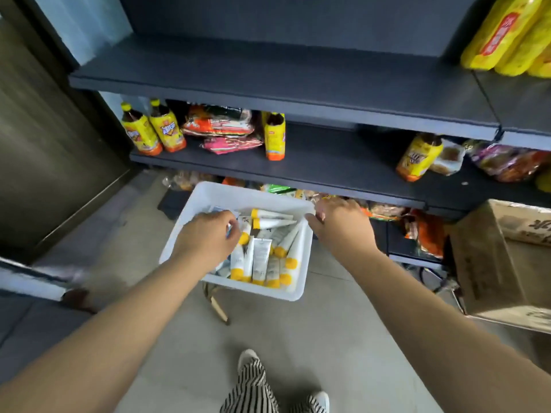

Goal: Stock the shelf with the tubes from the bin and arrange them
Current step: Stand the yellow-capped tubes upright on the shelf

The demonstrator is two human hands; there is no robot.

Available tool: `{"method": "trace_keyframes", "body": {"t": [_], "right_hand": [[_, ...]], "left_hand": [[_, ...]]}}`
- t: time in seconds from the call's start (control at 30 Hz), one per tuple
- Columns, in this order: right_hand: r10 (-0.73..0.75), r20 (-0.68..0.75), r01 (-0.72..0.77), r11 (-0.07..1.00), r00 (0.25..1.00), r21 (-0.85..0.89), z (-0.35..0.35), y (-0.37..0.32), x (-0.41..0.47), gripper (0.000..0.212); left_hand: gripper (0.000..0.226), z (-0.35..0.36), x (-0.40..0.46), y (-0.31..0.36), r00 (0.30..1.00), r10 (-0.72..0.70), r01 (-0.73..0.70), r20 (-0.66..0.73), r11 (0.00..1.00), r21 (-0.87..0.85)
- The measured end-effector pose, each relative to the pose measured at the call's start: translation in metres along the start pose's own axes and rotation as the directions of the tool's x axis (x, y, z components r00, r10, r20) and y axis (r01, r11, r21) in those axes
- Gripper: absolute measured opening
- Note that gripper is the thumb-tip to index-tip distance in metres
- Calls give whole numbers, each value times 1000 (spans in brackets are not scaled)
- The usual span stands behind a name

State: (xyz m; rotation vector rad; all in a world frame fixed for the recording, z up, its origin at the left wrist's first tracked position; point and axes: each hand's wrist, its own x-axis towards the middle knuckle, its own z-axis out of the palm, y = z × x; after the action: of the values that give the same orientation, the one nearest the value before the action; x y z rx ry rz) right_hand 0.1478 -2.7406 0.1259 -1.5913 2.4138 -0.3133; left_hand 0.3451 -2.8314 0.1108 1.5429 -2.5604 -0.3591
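A white plastic bin [205, 198] stands on a stool in front of the dark shelving. Inside it lie several white tubes with yellow caps [262, 260], heaped in different directions. My left hand [208, 234] is down in the bin's left half, fingers curled over the tubes there; what it holds is hidden under it. My right hand [343, 222] rests at the bin's right rim, thumb against the edge. The dark top shelf [283, 81] above is bare across its middle.
The middle shelf [328, 162] carries yellow-labelled bottles [155, 129], snack packets [220, 126] and bagged goods at right. Yellow packs [512, 34] sit top right. A cardboard box [507, 263] stands right of the bin. My feet and striped trousers [253, 391] are below.
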Motion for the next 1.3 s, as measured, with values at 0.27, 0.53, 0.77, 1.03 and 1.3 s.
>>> {"method": "trace_keyframes", "body": {"t": [0.27,0.53,0.77,1.03,1.3], "right_hand": [[224,267,-269,952,937,145,110,-20,29,36],[461,464,-622,726,756,293,226,-31,75,31],[567,537,-781,456,625,426,340,-31,104,28],[592,502,-758,329,630,563,368,-18,110,20],[541,456,-642,220,707,735,260,-18,106,17]], "left_hand": [[23,93,26,-75,913,-223,284,343,948,-140],[34,195,87,-133,736,-363,571,571,785,-238],[49,278,102,-129,605,-456,730,652,646,-225],[43,291,93,-134,636,-451,725,626,627,-285],[34,212,86,-132,573,-414,818,707,343,-462]]}}
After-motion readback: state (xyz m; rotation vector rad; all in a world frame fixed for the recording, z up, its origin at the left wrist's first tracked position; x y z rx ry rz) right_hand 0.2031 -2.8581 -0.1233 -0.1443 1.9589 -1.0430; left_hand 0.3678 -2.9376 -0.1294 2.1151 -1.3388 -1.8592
